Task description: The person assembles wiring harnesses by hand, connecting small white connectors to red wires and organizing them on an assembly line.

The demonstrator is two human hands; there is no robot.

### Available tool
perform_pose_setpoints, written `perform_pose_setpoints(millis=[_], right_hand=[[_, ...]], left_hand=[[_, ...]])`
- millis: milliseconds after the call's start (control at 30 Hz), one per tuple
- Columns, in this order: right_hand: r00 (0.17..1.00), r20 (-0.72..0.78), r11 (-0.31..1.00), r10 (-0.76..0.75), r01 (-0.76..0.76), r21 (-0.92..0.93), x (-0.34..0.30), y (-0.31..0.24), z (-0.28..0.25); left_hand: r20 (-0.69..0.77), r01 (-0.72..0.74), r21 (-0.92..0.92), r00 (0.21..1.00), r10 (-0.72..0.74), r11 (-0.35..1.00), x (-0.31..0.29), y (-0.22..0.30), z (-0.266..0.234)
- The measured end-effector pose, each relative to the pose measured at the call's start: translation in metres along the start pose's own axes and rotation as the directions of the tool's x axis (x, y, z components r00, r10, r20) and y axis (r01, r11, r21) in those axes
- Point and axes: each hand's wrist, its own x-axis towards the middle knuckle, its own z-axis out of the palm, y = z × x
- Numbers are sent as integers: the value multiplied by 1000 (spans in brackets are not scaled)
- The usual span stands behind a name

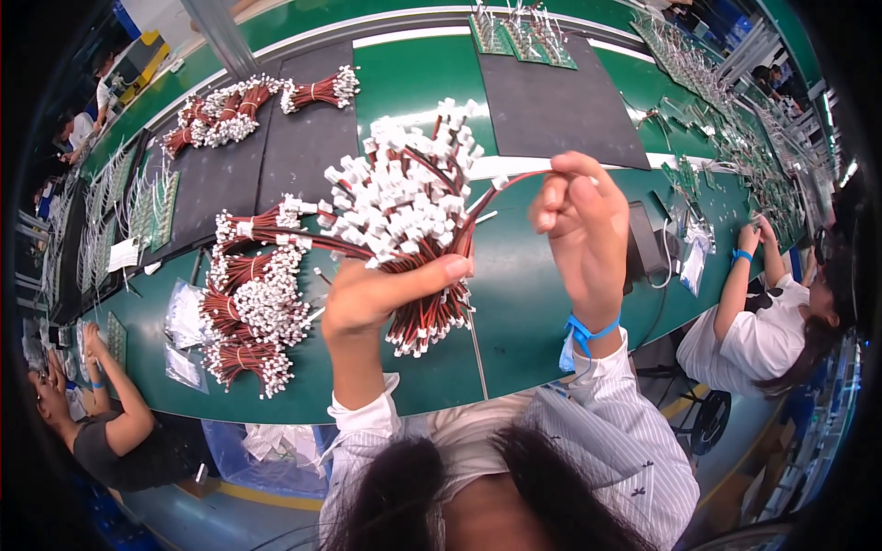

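Note:
My left hand (363, 308) is wrapped round a thick bundle of red-and-black cables (400, 197) with white plug connectors, held upright above the green table. Its thumb lies across the front of the bundle, and bare-looking wire ends hang out below the grip. One cable (516, 178) pulls away from the bundle to the right. Its far end runs into the pinched thumb and finger of my right hand (588, 230), where the tip is mostly hidden. A blue strap (588, 332) circles my right wrist.
Tied cable bundles (262, 308) lie left of my left hand, with more bundles (225, 115) on a black mat (308, 138). Clear bags (186, 317) lie nearby. Circuit boards (524, 39) stand at the back. A dark box (643, 246) is at right; co-workers sit on both sides.

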Motion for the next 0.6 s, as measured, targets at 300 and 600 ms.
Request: perform_pose_setpoints(millis=[300, 600], right_hand=[[993, 114, 940, 28, 13, -341, 17, -27, -11], [983, 88, 895, 161, -108, -432, 21, -47, -9]], left_hand=[[-25, -39, 23, 999, 39, 999, -4, 2, 4], [367, 146, -115, 925, -95, 983, -9, -21, -20]])
